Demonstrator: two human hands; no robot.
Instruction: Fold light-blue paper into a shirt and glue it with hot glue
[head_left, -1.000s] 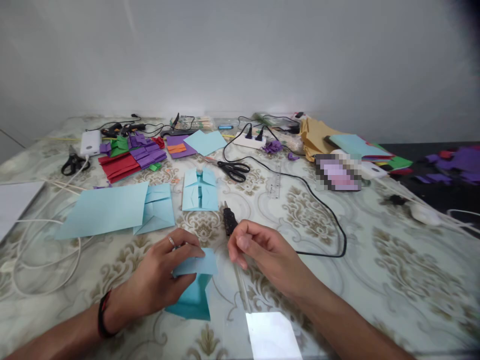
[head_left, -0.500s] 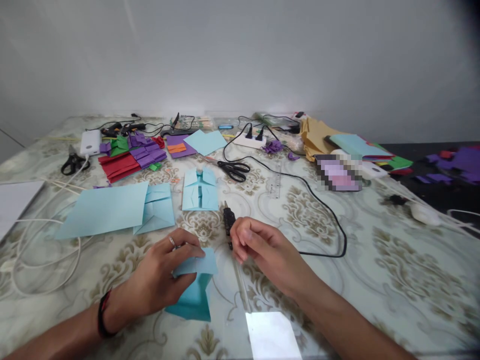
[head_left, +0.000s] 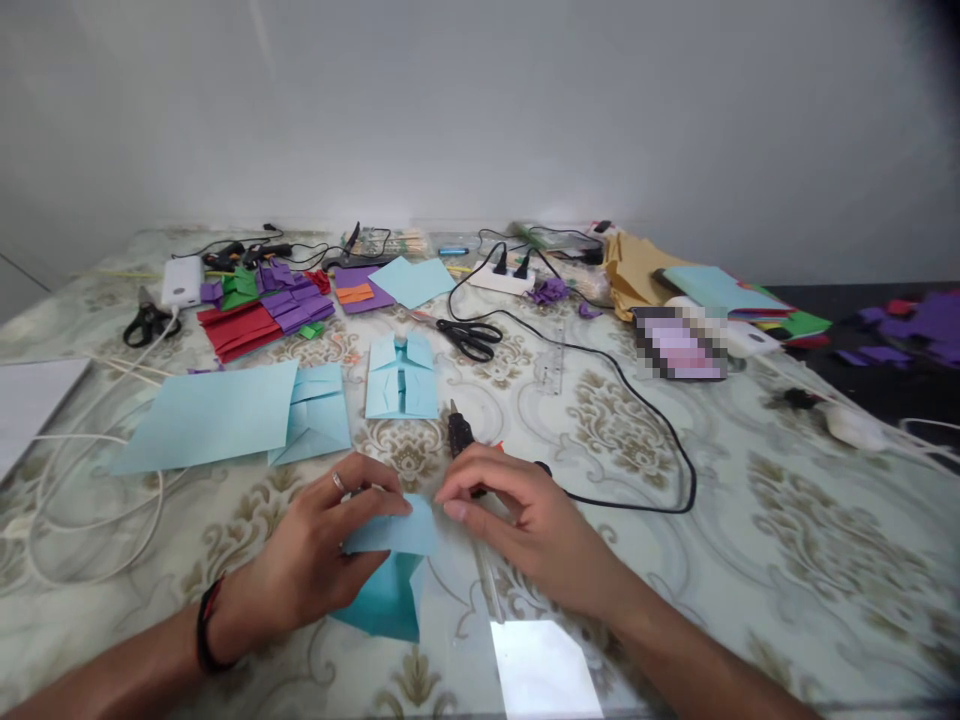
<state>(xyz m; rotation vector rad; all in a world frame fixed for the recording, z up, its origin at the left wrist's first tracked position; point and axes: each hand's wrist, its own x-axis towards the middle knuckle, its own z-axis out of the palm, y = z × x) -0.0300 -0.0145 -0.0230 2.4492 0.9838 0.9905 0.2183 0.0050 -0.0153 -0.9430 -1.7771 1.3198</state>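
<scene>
Folded light blue paper (head_left: pixel 394 590) stands partly open near the front middle, with my left hand (head_left: pixel 330 535) closed on its upper flap. Just right of that flap is my right hand (head_left: pixel 517 510), its thumb and fingers apart and nothing seen between them. A black glue gun (head_left: pixel 459 430) lies behind my right hand, which hides part of it. Farther back rests a folded light blue piece (head_left: pixel 402 378) with a raised centre strip. To the left, a flat light blue sheet (head_left: pixel 214 415) overlaps another folded blue piece (head_left: pixel 319 415).
Black-handled scissors (head_left: pixel 472 338) lie behind the glue gun, near a white power strip (head_left: pixel 502 280). A black cord (head_left: pixel 630 385) loops across the right. Purple strips (head_left: pixel 296 303) and red folded paper (head_left: pixel 238 330) lie back left. A phone (head_left: pixel 681 345) is at right; white cables (head_left: pixel 105 440) coil at left.
My right hand has moved left and slightly down, closer to the blue flap, and its fingers have stretched out. My left hand keeps its hold on the paper.
</scene>
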